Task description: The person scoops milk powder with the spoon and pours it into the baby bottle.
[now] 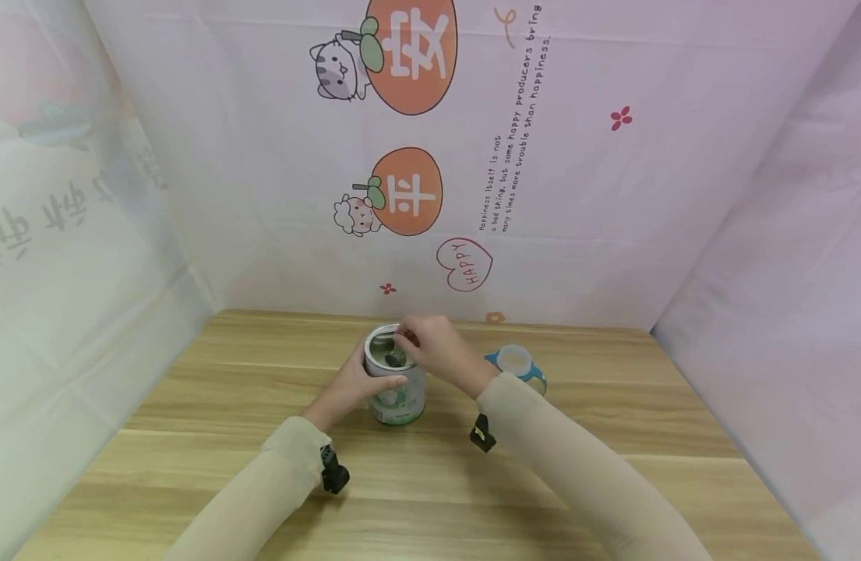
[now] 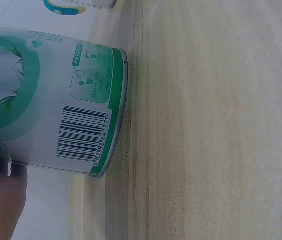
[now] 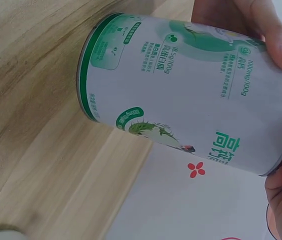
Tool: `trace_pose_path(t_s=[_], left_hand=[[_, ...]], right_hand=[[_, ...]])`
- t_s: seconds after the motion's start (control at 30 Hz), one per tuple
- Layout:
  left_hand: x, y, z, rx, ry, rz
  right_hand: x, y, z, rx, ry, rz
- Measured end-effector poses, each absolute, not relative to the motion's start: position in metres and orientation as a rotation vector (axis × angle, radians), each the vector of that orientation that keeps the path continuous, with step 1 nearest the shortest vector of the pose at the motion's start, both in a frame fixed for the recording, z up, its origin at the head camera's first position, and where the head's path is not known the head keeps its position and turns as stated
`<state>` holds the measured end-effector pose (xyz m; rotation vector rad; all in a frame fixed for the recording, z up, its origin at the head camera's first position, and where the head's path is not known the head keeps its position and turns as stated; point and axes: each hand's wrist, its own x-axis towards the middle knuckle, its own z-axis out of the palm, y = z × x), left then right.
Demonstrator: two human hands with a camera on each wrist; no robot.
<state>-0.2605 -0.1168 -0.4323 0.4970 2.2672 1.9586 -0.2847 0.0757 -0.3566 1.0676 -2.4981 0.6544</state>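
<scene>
White-and-green can, open at the top, found standing on the wooden desk, toward its far side. Left hand grips the can's upper part, thumb lying across the near face below the rim. Right hand is at the can's mouth, fingers bent; from where I stand, I cannot tell whether they pinch the dark shape visible inside. Blue-handled cup noted right of the can, partly behind the right sleeve.
</scene>
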Motion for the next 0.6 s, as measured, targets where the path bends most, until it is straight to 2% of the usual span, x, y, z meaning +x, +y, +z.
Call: trace_pose_path(t_s=[0.6], left_hand=[[-0.2624, -0.1170, -0.4339, 0.534, 2.263, 1.963]], right_hand=[[-0.2865, 0.0762, -0.3509, 1.184, -2.556, 0.538]])
